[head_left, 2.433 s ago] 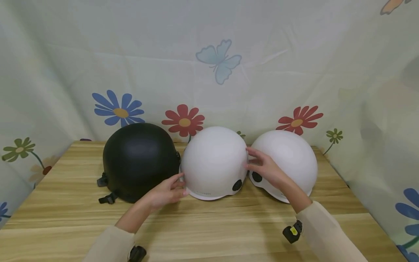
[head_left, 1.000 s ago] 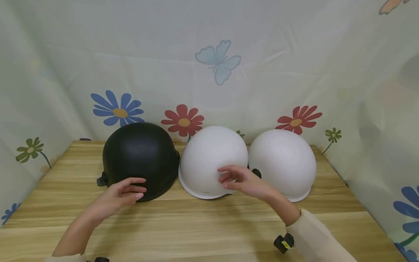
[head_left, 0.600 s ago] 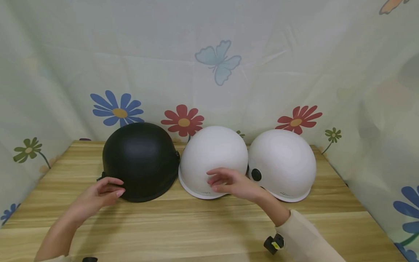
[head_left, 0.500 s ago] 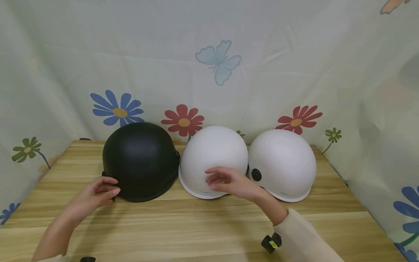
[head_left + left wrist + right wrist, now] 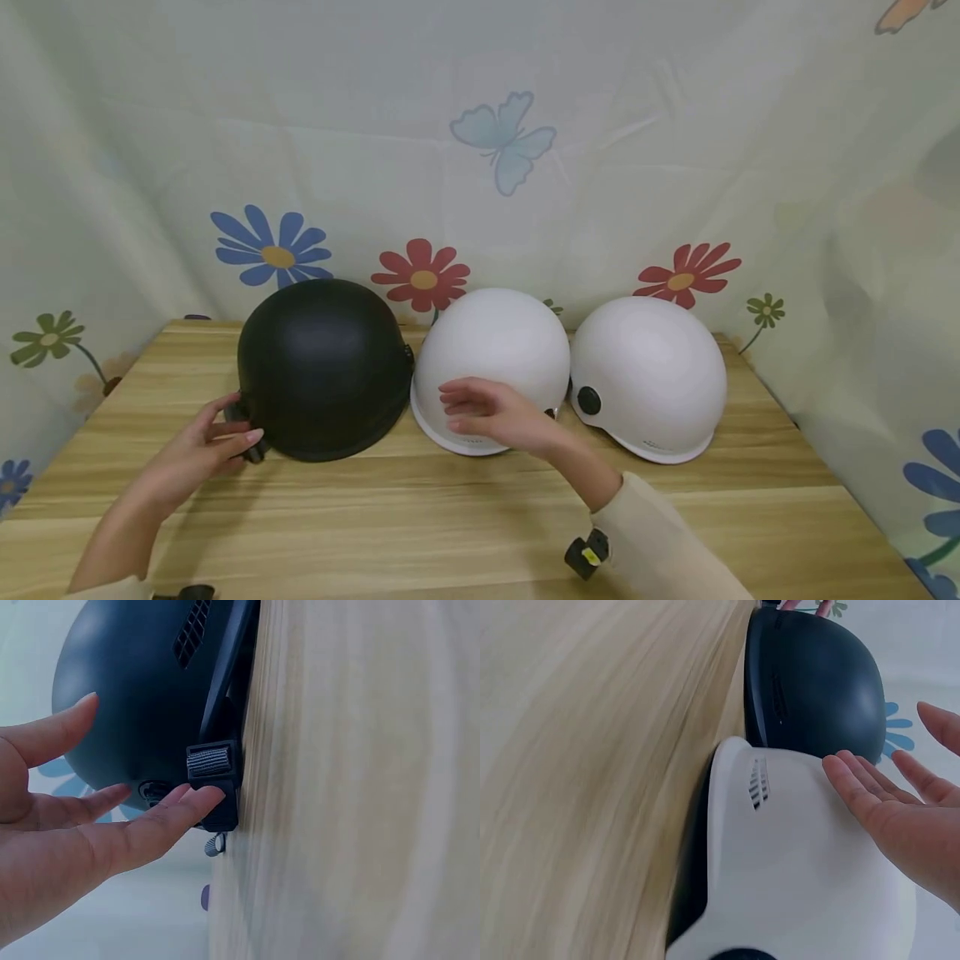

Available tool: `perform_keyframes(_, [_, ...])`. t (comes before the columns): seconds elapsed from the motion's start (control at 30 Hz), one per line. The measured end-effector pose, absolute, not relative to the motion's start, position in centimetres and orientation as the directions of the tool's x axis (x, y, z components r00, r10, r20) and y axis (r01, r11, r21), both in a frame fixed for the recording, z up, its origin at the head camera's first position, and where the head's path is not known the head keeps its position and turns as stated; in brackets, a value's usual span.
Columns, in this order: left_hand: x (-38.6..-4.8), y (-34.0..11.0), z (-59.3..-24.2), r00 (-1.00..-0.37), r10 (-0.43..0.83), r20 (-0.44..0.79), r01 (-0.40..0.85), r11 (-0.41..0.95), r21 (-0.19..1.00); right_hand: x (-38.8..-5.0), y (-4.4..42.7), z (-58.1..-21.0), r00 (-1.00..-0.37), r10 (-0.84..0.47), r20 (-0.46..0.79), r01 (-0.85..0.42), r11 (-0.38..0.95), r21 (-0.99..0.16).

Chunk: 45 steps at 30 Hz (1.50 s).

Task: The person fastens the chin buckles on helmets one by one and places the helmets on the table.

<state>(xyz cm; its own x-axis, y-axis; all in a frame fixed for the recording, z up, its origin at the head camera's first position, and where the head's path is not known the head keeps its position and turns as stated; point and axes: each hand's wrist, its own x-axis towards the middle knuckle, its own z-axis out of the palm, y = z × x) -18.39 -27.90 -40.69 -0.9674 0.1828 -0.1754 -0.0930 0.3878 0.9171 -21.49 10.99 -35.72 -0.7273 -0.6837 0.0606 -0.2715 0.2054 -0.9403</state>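
Observation:
Three helmets stand in a row, dome up: a black helmet [image 5: 322, 358] on the left, a white helmet [image 5: 502, 342] in the middle and another white helmet [image 5: 660, 367] on the right. My left hand [image 5: 195, 454] is at the black helmet's left side, beside its strap buckle [image 5: 210, 784]. In the left wrist view its fingers are extended, with a fingertip at the buckle. My right hand [image 5: 498, 412] is in front of the middle white helmet, fingers loosely bent and holding nothing. In the right wrist view whether it touches that helmet cannot be told.
The helmets sit at the back of a wooden table [image 5: 420, 533], close to a flowered cloth backdrop [image 5: 360, 150]. Neighbouring helmets stand nearly side by side. Small black cameras [image 5: 587, 552] are worn at the wrists.
Both hands have left the sides of the middle white helmet. The left hand moved left to the black helmet's strap side; the right hand shifted left across the middle helmet's front.

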Motion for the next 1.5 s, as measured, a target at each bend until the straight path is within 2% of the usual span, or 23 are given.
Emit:
perform_keyframes(0.23, [-18.4,-27.8,-40.9,-0.962,0.198,-0.186,-0.094,0.4,0.912,-21.8,9.8,-36.4,-0.729,-0.684,0.008,-0.288,0.295,-0.911])
perform_keyframes(0.63, [-18.3,-27.7,-41.1,-0.959,0.205,-0.197,-0.106,0.383,0.918,-22.4,8.3,-36.9,-0.71,-0.704,-0.009,-0.281,0.296,-0.913])
perform_keyframes(1.13, [-18.7,-27.8,-41.2,-0.96,0.175,-0.22,-0.141,0.376,0.916,-23.3,6.1,-36.4,-0.749,-0.661,-0.048,-0.222,0.318,-0.922])
perform_keyframes(1.5, [-18.8,-28.2,-41.7,-0.961,0.199,-0.19,-0.101,0.387,0.917,-23.8,4.8,-36.6,-0.789,-0.611,-0.062,-0.184,0.332,-0.925])
